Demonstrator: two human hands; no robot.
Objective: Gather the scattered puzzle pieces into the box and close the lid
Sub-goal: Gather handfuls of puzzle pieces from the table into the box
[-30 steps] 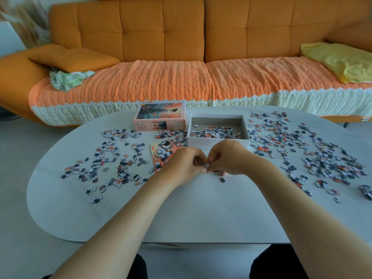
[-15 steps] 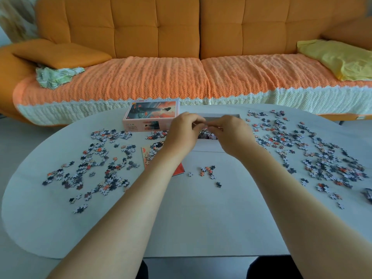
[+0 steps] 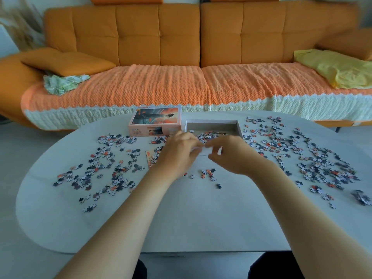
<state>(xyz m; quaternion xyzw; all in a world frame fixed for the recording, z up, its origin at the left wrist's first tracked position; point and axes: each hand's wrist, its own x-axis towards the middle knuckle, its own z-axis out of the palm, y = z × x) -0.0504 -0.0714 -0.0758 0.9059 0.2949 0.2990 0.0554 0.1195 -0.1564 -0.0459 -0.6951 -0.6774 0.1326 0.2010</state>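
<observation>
While my curled left hand, contents unclear, and loosely spread right hand hover at the box, few puzzle pieces lie inside, most scattered across the table, lid off.

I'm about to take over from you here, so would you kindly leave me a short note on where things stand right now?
Left hand: at the near rim of the box, fingers blurred; cannot tell if it holds anything.
Right hand: beside it, fingers loosely curled, nothing seen in it.
Box: open, with a thin layer of boxed pieces. The lid lies off, to its left.
Done: a small share boxed.
Left: the left scatter, the right scatter and a small cluster near the hands; then fit the lid.
</observation>
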